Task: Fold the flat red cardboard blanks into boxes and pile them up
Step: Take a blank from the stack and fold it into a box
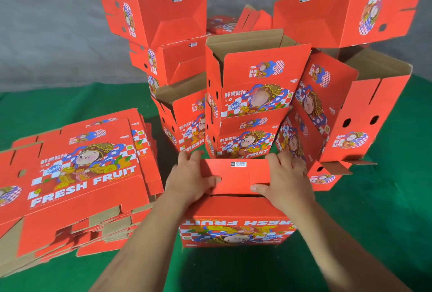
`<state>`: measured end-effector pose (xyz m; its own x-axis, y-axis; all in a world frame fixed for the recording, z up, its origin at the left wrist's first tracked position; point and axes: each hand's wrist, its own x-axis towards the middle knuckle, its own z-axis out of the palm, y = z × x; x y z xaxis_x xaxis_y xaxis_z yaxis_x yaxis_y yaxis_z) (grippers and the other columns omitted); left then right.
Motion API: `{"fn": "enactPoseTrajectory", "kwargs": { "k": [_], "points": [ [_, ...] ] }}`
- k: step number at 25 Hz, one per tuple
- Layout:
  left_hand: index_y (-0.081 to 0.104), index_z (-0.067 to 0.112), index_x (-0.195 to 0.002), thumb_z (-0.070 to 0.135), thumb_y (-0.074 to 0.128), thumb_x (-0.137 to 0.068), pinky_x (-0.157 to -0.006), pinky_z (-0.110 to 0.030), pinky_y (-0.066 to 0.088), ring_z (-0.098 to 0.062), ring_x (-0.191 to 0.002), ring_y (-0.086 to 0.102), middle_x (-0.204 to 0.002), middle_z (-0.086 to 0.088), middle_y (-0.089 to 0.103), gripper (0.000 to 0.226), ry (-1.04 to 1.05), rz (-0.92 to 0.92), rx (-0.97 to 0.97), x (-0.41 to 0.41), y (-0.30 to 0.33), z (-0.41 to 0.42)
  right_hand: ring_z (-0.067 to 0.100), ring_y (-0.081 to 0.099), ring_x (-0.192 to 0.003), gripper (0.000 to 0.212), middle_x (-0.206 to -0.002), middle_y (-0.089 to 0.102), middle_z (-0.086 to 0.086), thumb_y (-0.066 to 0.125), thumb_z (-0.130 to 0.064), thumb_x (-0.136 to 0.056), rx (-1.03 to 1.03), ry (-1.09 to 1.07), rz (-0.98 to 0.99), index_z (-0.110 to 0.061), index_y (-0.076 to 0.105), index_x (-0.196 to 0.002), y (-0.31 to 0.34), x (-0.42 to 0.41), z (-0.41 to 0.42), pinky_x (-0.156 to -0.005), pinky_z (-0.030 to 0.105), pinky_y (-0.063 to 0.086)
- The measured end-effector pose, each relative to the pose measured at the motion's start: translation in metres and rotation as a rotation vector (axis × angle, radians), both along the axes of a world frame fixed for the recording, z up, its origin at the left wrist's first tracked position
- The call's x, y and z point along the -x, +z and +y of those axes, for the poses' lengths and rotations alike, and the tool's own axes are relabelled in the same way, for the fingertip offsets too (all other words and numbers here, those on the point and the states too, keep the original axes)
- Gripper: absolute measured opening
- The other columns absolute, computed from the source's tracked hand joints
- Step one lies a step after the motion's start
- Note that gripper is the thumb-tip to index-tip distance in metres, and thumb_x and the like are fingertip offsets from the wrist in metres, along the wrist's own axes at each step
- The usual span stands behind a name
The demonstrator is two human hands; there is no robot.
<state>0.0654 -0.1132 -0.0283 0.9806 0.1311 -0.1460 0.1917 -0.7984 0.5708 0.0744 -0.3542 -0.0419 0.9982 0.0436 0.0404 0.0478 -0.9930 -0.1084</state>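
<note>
A red box [236, 217] stands upside down in front of me, its "FRESH FRUIT" print inverted and its bottom flaps facing up. My left hand [190, 178] grips the left side of the flaps, thumb on top. My right hand [284, 179] grips the right side the same way. A barcode sticker [238, 164] shows on the far flap. Behind it rises a pile of folded red boxes [254, 95], some open-topped, some tipped on their sides. A stack of flat red blanks [77, 174] lies at the left.
Everything sits on a green cloth [374, 221]. A grey fabric backdrop [46, 34] hangs behind. A large folded box [346, 11] leans high at the right, above another tilted one [364, 114]. Bare cloth shows at the front right and far left.
</note>
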Motion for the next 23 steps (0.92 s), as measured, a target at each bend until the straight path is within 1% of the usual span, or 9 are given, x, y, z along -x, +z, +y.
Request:
{"fn": "enactPoseTrajectory", "kwargs": {
  "k": [2,4,6,9,11,13,17,20,23],
  "points": [
    [0.036,0.028,-0.157,0.061,0.069,-0.09,-0.107,-0.033,0.041,-0.023,-0.127,0.057,-0.146,-0.005,0.052,0.081,0.19,0.025,0.486,0.003,0.003,0.01,0.031,0.035,-0.134,0.07,-0.138,0.039,0.002,0.07,-0.071,-0.081,-0.323,-0.035,0.067,-0.03,0.049,-0.135,0.009,-0.008,-0.007,-0.108,0.048,0.043],
    [0.046,0.018,-0.151,0.065,0.052,-0.098,-0.11,-0.038,0.042,-0.031,-0.128,0.059,-0.144,-0.013,0.059,0.071,0.377,0.146,0.769,0.009,0.007,0.017,0.028,0.051,-0.125,0.057,-0.133,0.047,0.008,0.068,-0.066,-0.086,-0.764,-0.137,0.08,-0.027,0.061,-0.126,0.021,-0.018,-0.014,-0.107,0.043,0.043],
    [0.066,0.015,-0.125,0.063,0.049,-0.101,-0.102,-0.044,0.051,-0.031,-0.109,0.067,-0.121,-0.012,0.07,0.056,0.401,0.103,0.806,0.015,0.009,0.019,0.023,0.059,-0.104,0.049,-0.118,0.057,0.008,0.065,-0.066,-0.086,-0.935,-0.178,0.036,-0.024,0.063,-0.112,0.027,-0.019,-0.016,-0.088,0.036,0.046],
    [0.075,0.022,-0.094,0.037,0.062,-0.099,-0.084,-0.04,0.051,-0.026,-0.089,0.066,-0.093,-0.005,0.073,0.021,0.451,-0.137,0.898,0.022,0.014,0.01,0.012,0.06,-0.103,0.05,-0.119,0.058,-0.005,0.072,-0.068,-0.079,-0.968,-0.134,0.064,-0.036,0.062,-0.117,0.034,-0.008,-0.022,-0.078,0.027,0.042],
    [0.073,0.03,-0.102,0.026,0.067,-0.094,-0.081,-0.039,0.057,-0.024,-0.089,0.073,-0.102,-0.004,0.077,0.011,0.489,-0.166,1.039,0.022,0.016,0.006,0.01,0.058,-0.112,0.061,-0.126,0.047,-0.011,0.085,-0.06,-0.071,-0.784,-0.048,0.075,-0.041,0.057,-0.122,0.034,0.002,-0.025,-0.088,0.028,0.044],
    [0.061,0.032,-0.128,0.029,0.072,-0.092,-0.067,-0.033,0.061,-0.019,-0.083,0.076,-0.11,-0.006,0.076,0.037,0.487,-0.021,1.092,0.023,0.016,0.006,0.028,0.055,-0.126,0.084,-0.143,0.032,0.002,0.094,-0.047,-0.067,-0.502,0.028,-0.013,-0.031,0.05,-0.136,0.018,0.008,-0.023,-0.099,0.039,0.049],
    [0.042,0.03,-0.153,0.051,0.081,-0.084,-0.089,-0.036,0.057,-0.017,-0.109,0.069,-0.134,-0.001,0.064,0.082,0.274,0.063,0.887,0.02,0.003,0.018,0.041,0.067,-0.103,0.102,-0.137,0.029,0.008,0.089,-0.064,-0.061,-0.275,-0.086,-0.057,-0.027,0.034,-0.138,0.001,0.015,-0.012,-0.076,0.048,0.057],
    [0.057,0.026,-0.137,0.054,0.075,-0.088,-0.083,-0.025,0.053,-0.003,-0.098,0.068,-0.122,0.006,0.071,0.06,0.166,-0.033,0.618,0.013,0.001,0.022,0.041,0.062,-0.116,0.132,-0.146,0.018,0.007,0.086,-0.075,-0.054,-0.192,-0.072,0.067,-0.034,0.008,-0.152,0.008,0.004,-0.015,-0.083,0.049,0.054],
    [0.068,0.028,-0.105,0.064,0.062,-0.093,-0.064,-0.024,0.053,-0.007,-0.082,0.071,-0.108,0.001,0.076,0.039,0.145,0.064,0.518,0.002,0.001,0.02,0.043,0.034,-0.142,0.156,-0.158,0.007,0.011,0.083,-0.082,-0.047,0.009,0.005,-0.008,-0.038,-0.018,-0.157,0.014,-0.004,-0.011,-0.11,0.056,0.04]
  ]
}}
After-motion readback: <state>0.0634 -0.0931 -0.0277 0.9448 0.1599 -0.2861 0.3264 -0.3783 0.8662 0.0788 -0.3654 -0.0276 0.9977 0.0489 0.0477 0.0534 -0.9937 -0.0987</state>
